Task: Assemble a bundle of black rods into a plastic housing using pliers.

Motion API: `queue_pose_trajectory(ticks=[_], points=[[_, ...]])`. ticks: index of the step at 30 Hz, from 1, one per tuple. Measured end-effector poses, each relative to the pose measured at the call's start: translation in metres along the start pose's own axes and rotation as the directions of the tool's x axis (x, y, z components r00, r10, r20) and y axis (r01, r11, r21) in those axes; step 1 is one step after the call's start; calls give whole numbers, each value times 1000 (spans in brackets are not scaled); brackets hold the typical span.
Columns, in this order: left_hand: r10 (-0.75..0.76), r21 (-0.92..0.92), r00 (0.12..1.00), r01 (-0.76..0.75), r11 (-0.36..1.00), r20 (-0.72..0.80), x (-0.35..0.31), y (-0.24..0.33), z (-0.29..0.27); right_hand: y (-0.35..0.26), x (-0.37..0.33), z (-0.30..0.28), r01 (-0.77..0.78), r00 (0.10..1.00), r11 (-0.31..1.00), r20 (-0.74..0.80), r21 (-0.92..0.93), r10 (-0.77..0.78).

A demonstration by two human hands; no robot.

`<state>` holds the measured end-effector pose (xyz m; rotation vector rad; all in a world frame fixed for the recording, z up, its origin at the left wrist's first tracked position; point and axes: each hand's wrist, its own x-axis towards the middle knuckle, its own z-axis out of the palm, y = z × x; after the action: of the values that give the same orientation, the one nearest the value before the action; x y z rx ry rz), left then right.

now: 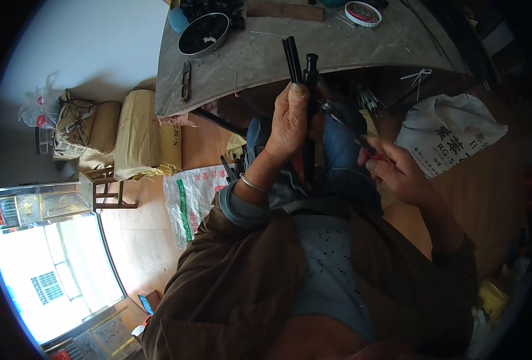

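My left hand is closed around a bundle of slim black rods, held upright in front of the table edge. Beside the bundle stands a thicker black tube with a flared knob at its top; its lower part runs down behind my wrist toward my lap. My right hand grips the handles of pliers. Their metal jaws point up and left, close to the black tube. Whether the jaws touch anything is too dark to tell.
On the grey table are a bowl of small black parts, a second pair of pliers, a wooden strip and a round white-rimmed tin. A white sack lies right, wrapped bales left.
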<state>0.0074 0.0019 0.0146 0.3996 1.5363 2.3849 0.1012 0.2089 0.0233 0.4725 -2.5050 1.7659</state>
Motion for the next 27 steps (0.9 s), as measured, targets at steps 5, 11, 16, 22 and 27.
queue_pose_trajectory(ticks=[5, 11, 16, 22, 27], points=[[34, 169, 999, -37, 985, 21, 0, 1, 9, -4, -20, -2, -711, 703, 326, 644, 623, 302], [26, 120, 999, -23, 992, -27, -4, 1, 14, -18, 9, -34, -522, 727, 853, 510, -23, 459], [58, 143, 998, -52, 988, -39, -2, -1, 8, -22, 0, -27, -308, 939, 926, 229, 220, 258], [41, 75, 999, -42, 996, 9, -4, 2, 11, 11, -19, -14, -676, 736, 96, 675, 731, 45], [51, 87, 996, -45, 995, -74, -3, 2, 12, -6, 18, -34, -704, 596, 683, 684, 193, 421]])
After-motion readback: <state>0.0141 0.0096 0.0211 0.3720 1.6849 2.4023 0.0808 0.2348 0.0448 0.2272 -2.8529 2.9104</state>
